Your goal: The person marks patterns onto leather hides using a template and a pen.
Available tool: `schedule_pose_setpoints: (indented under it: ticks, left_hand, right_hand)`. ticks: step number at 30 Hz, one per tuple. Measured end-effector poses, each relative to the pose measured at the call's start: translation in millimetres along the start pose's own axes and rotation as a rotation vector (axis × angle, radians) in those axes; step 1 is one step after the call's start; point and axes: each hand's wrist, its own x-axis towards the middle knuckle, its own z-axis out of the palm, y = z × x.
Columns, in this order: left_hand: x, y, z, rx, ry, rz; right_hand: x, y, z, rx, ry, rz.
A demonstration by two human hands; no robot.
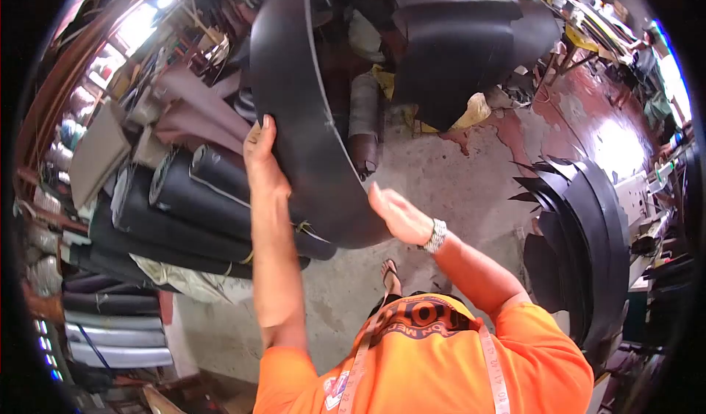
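A large, flexible black sheet (305, 112), like vinyl or leatherette, curves down in front of me with a pale cut edge on its right. My left hand (265, 160) is on the sheet's left edge, thumb pointing up, the other fingers partly hidden. At the lower right edge is my right hand (403, 215), its fingers stretched out and close against the sheet; whether it touches cannot be made out. A metal-band watch (436, 235) circles my right wrist. Around my neck hangs a measuring tape (494, 370).
Thick black rolls (198, 208) lie at the left. Curved black strips (581, 245) are stacked at the right. More dark sheets (460, 54) drape at the back, near an upright wrapped roll (364, 109). Silver-grey rolls (118, 337) lie lower left on the concrete floor (441, 153).
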Motion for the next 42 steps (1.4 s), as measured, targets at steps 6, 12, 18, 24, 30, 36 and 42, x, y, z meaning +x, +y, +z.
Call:
schedule_pose_setpoints:
  ticks: [6, 12, 18, 24, 30, 36, 42]
  left_hand:
    - [144.8, -96.0, -30.2, -0.778, -0.87, 0.27]
    - [178.9, -149.2, 56.7, -1.134, -0.913, 0.316]
    - [214.4, -207.9, 99.3, -1.137, -0.888, 0.234]
    - [245.5, -250.3, 149.7, -1.125, -0.804, 0.268]
    - [267.2, -268.0, 191.2, -1.162, -0.778, 0.215]
    - [264.2, -248.4, 255.1, -1.308, -0.79, -0.164]
    - [272.9, -296.8, 331.1, -1.585, -1.209, -0.395]
  right_hand:
    - [87.4, -34.4, -0.9, -0.121, 0.178, -0.103]
    - [128.4, -11.6, -16.2, -0.755, 0.557, -0.393]
    - [149.7, -11.5, -87.3, -0.902, 0.543, -0.514]
    - [142.9, -9.3, -160.1, -1.089, 0.283, -0.52]
    - [77.0, 44.9, -244.2, -0.377, 0.337, -0.365]
    - [48.8, 159.9, -353.4, 1.327, 0.308, 0.845]
    - [85.8, 213.8, -442.6, 1.526, 0.507, 0.941]
